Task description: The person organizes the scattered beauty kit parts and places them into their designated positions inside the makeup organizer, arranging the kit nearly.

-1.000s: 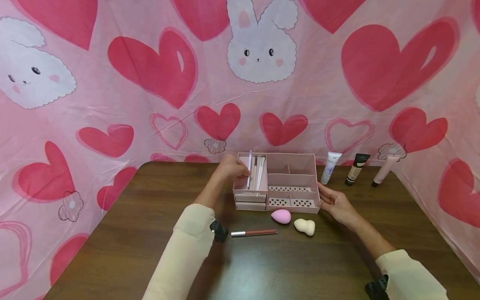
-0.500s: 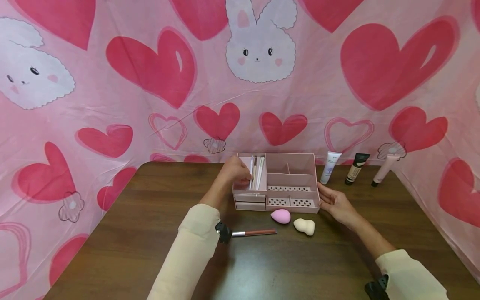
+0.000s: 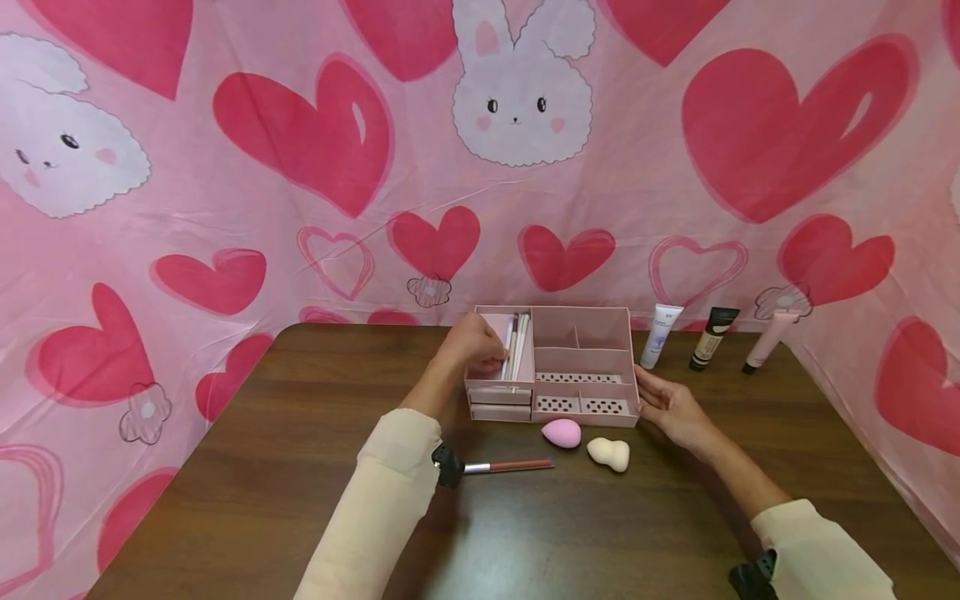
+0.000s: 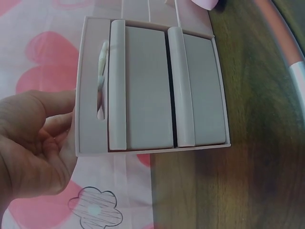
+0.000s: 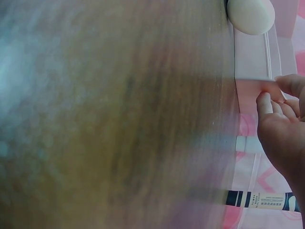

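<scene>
Lavender stick (image 3: pixel 508 333): in the left compartment of the box (image 3: pixel 555 329), leaning beside the other sticks (image 3: pixel 520 346). The left hand (image 3: pixel 474 342) appears to pinch it; fingertips are partly hidden. The right hand (image 3: pixel 675 412) rests extended fingers against the box's right wall, thumb apart, gripping nothing evident. Step in hand, as judged: placing the stick while the box is steadied. Next move calls for a clean release without disturbing its neighbours. In front, on the desk (image 3: pixel 300 467): red-brown stick (image 3: pixel 517 466), pink sponge (image 3: pixel 562 433), cream sponge (image 3: pixel 609 453). Three tubes (image 3: pixel 711 337) stand right.
</scene>
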Available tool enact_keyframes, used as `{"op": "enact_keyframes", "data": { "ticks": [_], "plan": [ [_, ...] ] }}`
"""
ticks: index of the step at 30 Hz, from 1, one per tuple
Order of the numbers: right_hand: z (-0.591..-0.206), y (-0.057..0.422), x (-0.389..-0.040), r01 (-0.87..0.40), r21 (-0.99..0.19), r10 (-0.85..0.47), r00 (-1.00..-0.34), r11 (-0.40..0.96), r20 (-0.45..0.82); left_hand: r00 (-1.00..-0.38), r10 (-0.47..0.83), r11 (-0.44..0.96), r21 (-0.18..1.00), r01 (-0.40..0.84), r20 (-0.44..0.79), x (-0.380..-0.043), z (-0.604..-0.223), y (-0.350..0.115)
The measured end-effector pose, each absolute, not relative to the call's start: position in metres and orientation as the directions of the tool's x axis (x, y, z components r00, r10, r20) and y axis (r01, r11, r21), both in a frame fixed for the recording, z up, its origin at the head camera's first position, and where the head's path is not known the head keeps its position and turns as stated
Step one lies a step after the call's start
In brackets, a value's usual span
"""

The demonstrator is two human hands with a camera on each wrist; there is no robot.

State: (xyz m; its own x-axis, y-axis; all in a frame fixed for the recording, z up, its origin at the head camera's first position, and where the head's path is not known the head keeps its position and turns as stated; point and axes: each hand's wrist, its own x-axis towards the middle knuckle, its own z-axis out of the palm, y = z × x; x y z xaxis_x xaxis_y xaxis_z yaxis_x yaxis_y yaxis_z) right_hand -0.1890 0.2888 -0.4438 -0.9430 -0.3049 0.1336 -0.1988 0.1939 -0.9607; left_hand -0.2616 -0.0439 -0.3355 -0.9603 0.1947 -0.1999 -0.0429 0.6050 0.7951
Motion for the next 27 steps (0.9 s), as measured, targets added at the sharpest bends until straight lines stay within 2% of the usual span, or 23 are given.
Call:
{"op": "enact_keyframes", "data": {
  "ticks": [8, 14, 21, 27],
  "plan": [
    [-0.443, 0.287, -0.188, -0.209, -0.961, -0.304, -0.941, 0.182, 0.147, -0.955, 0.248, 0.547, 0.837, -0.002, -0.164, -0.263, -0.339, -0.049],
    [-0.442, 0.286, -0.187, -0.206, -0.959, -0.303, -0.943, 0.194, 0.141, -0.971, 0.214, 0.534, 0.845, 0.026, -0.105, -0.256, -0.339, -0.054],
    [-0.442, 0.286, -0.188, -0.214, -0.961, -0.313, -0.938, 0.177, 0.151, -0.992, 0.126, 0.442, 0.895, 0.052, -0.005, -0.247, -0.339, -0.067],
    [-0.442, 0.286, -0.188, -0.217, -0.96, -0.313, -0.937, 0.179, 0.153, -0.997, -0.049, 0.386, 0.922, 0.034, 0.058, -0.243, -0.345, -0.077]
  ]
}}
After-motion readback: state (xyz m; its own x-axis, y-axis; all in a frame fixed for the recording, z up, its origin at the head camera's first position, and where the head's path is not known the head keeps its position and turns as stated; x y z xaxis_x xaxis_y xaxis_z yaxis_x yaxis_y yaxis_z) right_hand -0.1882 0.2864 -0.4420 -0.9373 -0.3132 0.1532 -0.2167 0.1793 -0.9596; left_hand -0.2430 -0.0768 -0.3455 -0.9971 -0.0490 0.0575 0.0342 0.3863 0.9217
